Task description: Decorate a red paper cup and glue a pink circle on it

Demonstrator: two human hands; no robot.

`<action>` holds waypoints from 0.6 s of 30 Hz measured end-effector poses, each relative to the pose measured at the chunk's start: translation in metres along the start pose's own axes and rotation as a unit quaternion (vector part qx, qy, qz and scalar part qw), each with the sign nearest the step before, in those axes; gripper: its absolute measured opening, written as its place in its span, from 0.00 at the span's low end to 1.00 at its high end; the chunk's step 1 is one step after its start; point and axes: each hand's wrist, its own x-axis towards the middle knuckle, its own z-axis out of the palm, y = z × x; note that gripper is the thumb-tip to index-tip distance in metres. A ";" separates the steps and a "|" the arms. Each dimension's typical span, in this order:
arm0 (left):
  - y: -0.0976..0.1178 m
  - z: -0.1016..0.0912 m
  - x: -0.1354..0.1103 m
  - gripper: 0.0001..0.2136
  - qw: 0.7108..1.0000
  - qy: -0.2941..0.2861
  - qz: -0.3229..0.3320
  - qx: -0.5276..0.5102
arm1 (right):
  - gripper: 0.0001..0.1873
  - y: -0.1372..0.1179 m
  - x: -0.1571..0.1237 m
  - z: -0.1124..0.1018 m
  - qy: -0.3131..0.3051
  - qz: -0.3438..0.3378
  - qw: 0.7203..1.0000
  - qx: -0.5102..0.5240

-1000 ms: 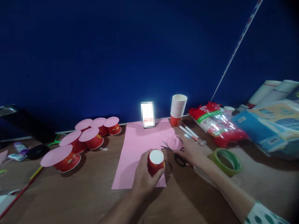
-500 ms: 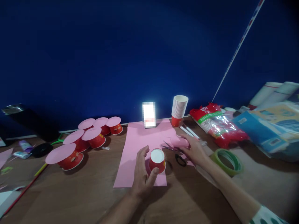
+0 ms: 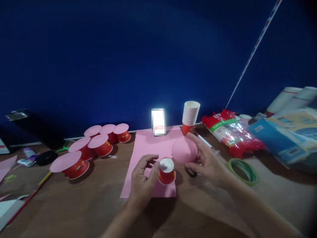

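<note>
A red paper cup (image 3: 166, 176) stands upside down, its white base up, near the front end of a pink paper sheet (image 3: 146, 140). Just left of the cup is my left hand (image 3: 145, 177), fingers curved and apart, holding nothing. My right hand (image 3: 206, 160) grips the right edge of a round pink paper disc (image 3: 183, 150), raised over the sheet to the cup's upper right. Scissors (image 3: 190, 172) lie beneath that hand, mostly hidden by it and the disc.
Several red cups topped with pink discs (image 3: 98, 141) stand at the left. Behind my right hand is a stack of paper cups (image 3: 190, 115). A red plastic packet (image 3: 234, 132), a green tape roll (image 3: 242, 172) and a blue pack (image 3: 277, 138) lie rightward. A lit phone (image 3: 158, 121) leans at the back.
My right hand has lifted the pink disc, tilting its round face toward me. My left hand has moved slightly left, away from around the cup.
</note>
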 end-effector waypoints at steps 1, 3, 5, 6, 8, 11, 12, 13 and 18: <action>0.006 -0.002 0.000 0.10 0.999 -0.011 -0.034 -0.031 | 0.44 -0.009 -0.001 0.003 -0.016 -0.012 1.000 -0.008; 0.014 -0.004 0.001 0.14 0.994 -0.026 -0.058 -0.085 | 0.43 -0.024 -0.003 0.010 -0.047 -0.054 0.996 -0.060; 0.018 -0.006 0.002 0.17 0.985 -0.039 -0.084 -0.143 | 0.42 -0.032 -0.004 0.016 -0.073 -0.077 0.991 -0.081; 0.018 -0.006 0.002 0.19 0.979 -0.045 -0.098 -0.170 | 0.41 -0.033 -0.004 0.019 -0.078 -0.076 0.991 -0.076; 0.016 -0.006 0.005 0.20 0.965 -0.050 -0.136 -0.219 | 0.40 -0.032 -0.002 0.024 -0.082 -0.044 0.995 -0.021; 0.010 -0.003 0.009 0.22 0.945 -0.019 -0.181 -0.272 | 0.38 -0.024 0.004 0.028 -0.086 0.033 0.989 0.116; 0.009 -0.002 0.011 0.23 0.940 -0.010 -0.191 -0.282 | 0.35 -0.021 0.006 0.029 -0.078 0.052 0.984 0.152; 0.008 0.000 0.012 0.24 0.937 -0.005 -0.197 -0.289 | 0.32 -0.018 0.008 0.029 -0.061 0.068 0.980 0.175; 0.006 0.006 0.013 0.23 0.927 -0.016 -0.231 -0.295 | 0.25 -0.003 0.016 0.037 0.004 0.131 0.965 0.228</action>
